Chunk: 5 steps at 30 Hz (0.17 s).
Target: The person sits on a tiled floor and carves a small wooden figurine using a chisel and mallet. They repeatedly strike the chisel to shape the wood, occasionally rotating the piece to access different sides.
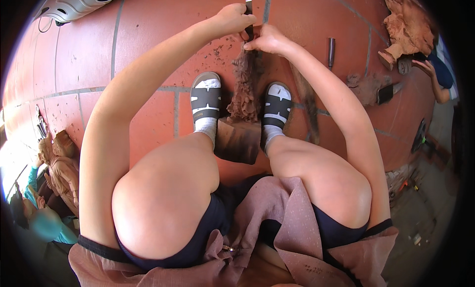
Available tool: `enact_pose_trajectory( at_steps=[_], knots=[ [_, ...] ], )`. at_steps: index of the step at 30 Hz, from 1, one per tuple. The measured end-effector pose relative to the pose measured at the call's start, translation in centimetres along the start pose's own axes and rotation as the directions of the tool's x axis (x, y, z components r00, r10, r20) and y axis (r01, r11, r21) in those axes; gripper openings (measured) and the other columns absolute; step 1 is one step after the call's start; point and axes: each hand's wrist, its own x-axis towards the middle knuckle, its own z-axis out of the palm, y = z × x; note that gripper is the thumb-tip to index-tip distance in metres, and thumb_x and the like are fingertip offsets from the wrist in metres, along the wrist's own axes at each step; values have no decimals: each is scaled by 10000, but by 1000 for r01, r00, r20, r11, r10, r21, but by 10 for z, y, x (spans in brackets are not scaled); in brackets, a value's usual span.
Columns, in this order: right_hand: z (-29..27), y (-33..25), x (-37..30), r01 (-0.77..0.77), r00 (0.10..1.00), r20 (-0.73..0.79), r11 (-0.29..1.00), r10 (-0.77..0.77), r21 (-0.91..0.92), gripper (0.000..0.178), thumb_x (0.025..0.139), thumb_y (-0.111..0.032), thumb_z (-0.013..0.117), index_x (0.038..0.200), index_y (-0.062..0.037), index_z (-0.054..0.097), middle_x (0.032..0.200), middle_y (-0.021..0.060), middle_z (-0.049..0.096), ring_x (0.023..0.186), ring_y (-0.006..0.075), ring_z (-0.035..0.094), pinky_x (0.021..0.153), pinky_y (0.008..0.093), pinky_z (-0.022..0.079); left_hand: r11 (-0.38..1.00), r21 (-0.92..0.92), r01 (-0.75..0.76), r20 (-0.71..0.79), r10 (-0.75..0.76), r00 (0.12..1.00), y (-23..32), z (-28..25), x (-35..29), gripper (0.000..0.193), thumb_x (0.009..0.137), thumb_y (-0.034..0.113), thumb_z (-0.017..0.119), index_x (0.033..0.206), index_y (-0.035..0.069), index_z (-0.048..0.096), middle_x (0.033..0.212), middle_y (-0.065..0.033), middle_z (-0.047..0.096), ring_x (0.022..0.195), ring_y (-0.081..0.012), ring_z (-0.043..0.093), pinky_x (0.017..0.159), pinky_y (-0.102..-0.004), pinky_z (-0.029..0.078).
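A rough wooden carving point(245, 91) lies on the tiled floor point(143, 44) between our sandalled feet. Our left hand point(232, 18) grips a dark chisel point(249, 20); our right hand point(267, 39) pinches its lower end. A slip could gouge fingers. Another chisel point(331, 52) lies nearby.

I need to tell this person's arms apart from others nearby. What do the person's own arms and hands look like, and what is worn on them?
Both forearms are bare up to the shoulders. The left hand and right hand wear no gloves; no rings, watch or bracelet can be seen. A dusty-pink dotted garment with dark edging lies about the waist, not over the arms.
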Motion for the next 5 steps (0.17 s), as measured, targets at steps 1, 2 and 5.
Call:
enact_pose_trajectory(
  at_steps=[1,2,5],
  knots=[
    [2,-4,-6,4,1000,12,1000,-4,2,372,670,-194,735,998,-47,637,974,94,652,919,198,600,826,298,455,999,11,39,27,-40,999,11,1,-6,345,854,230,534,1012,-76,531,796,-174,620,609,-227,652,542,-306,562],
    [3,-7,-10,7,1000,24,1000,-7,5,379,667,-205,739,999,-54,636,986,92,649,932,198,595,839,295,449,997,23,78,55,-79,995,18,1,-10,348,852,235,534,1011,-74,532,797,-178,620,608,-232,653,538,-307,562],
    [9,-18,-22,119,992,-18,964,-127,-237,319,672,-243,746,919,-68,648,910,77,658,869,224,606,788,303,455,995,52,88,100,-93,991,13,5,-9,352,857,239,520,1025,-71,530,814,-189,623,617,-264,656,519,-328,561]
  ],
)
